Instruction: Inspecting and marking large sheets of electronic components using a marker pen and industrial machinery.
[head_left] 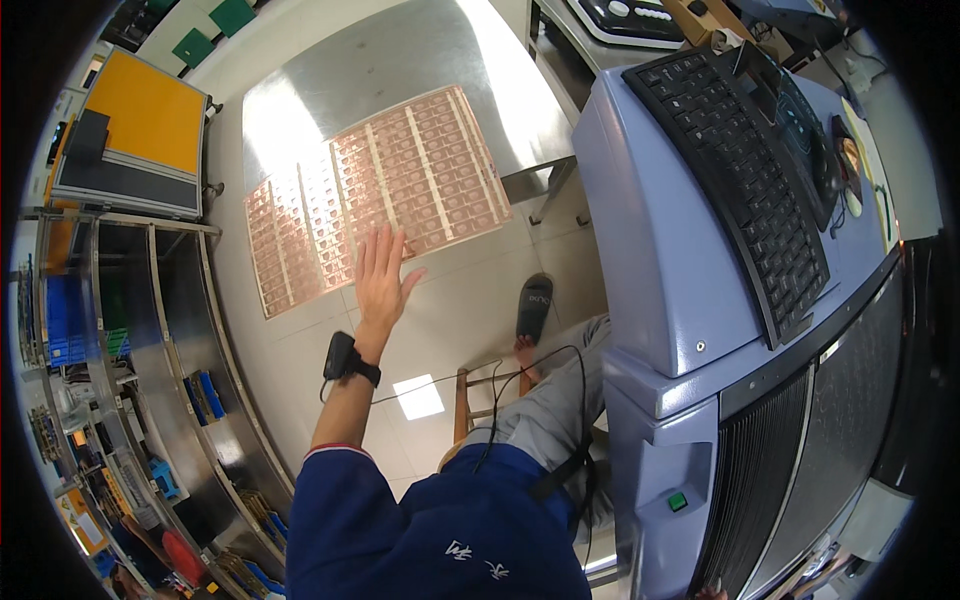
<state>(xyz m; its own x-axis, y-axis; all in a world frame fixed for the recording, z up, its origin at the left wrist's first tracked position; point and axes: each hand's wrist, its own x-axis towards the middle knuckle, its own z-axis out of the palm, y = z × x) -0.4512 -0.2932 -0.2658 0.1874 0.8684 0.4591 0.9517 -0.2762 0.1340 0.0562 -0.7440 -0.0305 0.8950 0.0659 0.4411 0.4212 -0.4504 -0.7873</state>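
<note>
one copper panel (378, 195), left hand (381, 281) above

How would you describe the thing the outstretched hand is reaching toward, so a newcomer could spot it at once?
Start at the shiny steel table in the upper middle of the head view. Lying flat on it is a large copper-coloured panel divided into rows of small repeated rectangles. The left hand, fingers spread, hovers at its near edge; nothing else nearby is pinkish copper or gridded, unlike the orange-topped cart to the left.
</note>
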